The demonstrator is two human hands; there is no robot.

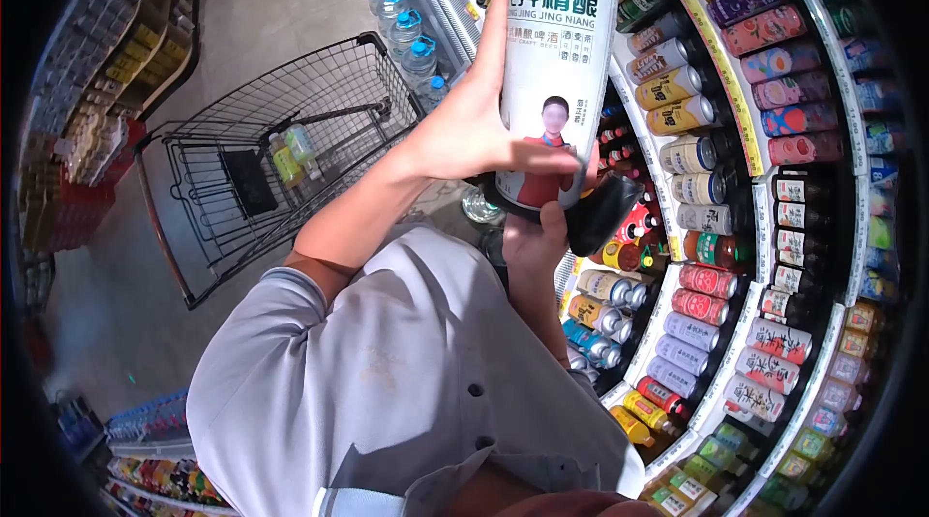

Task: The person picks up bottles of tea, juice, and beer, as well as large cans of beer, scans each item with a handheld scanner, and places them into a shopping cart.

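A large white can (556,62) with green and black lettering and a printed figure in red is held up in front of my chest. Around its left side and lower front wraps my left hand (464,130), thumb along the edge and fingers across the label. Beneath the can's base is my right hand (534,238), its fingers closed by a glossy black object (608,215). That object lies against the lower right of the can; what it is cannot be made out, and part of the right hand is hidden.
Curved shelves (750,217) of cans and bottles run close along the right. A wire shopping cart (242,62) with a few items stands at the left. Large water bottles (402,28) line the floor by the shelf; stacked goods (131,57) are at the far left.
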